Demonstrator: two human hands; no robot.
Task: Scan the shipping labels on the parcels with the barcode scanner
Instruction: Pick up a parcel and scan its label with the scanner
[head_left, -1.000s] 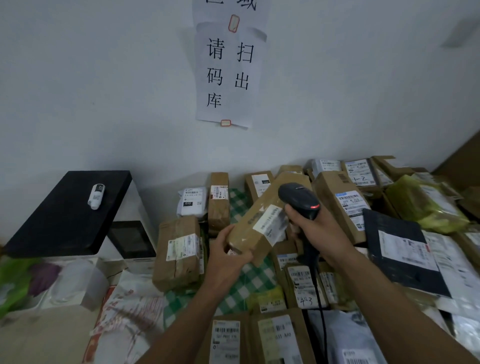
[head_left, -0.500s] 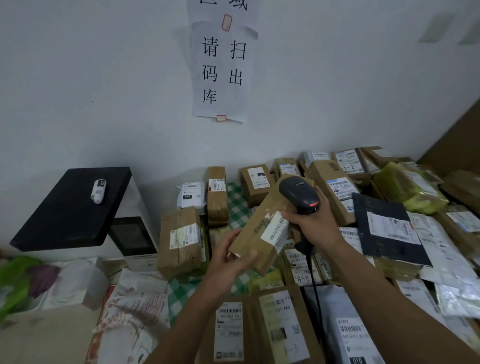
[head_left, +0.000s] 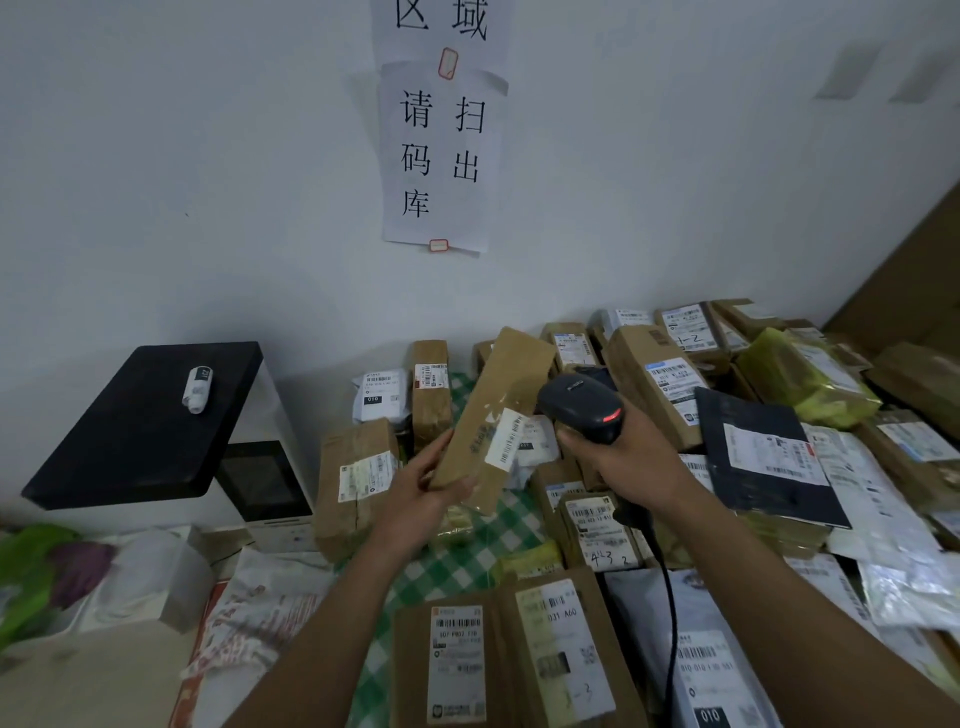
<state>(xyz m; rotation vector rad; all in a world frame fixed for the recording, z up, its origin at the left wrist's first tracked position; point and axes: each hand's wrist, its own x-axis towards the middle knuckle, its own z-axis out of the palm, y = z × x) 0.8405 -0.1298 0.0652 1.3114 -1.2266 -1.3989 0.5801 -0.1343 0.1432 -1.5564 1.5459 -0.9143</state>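
One parcel up: we've got a long brown parcel (head_left: 506, 384) lifted clear of the pile at the centre of our view, tilted, far end toward twelve o'clock.
Left hand: our left hand (head_left: 415, 493) grasps the parcel's near end, fingers and thumb curled round it.
Right hand: our right hand (head_left: 628, 462) is clenched on the handle of the barcode scanner (head_left: 579, 408), just at three o'clock of the parcel.
Scanner: black head with a red light glowing on its back. The nose points toward nine o'clock, at the parcel's label side, and the cable (head_left: 670, 597) trails off toward six.
Label: a white shipping label (head_left: 505, 441) wraps over the parcel's right edge, bars turned to the scanner. The print is too small for us to read.
Parcel's look: plain kraft wrap, scuffed, with a torn pale patch just above the label.
Done so far: we judge this one is mid-scan, though nothing shows whether it has registered.
Left to do: plenty, by the look of it. Many parcels lie on the checked cloth (head_left: 467, 566), including two brown boxes (head_left: 457, 660) at six, a black bag (head_left: 763, 457) at three and a yellow-green bag (head_left: 800, 379) at two. We can't tell which are already scanned.
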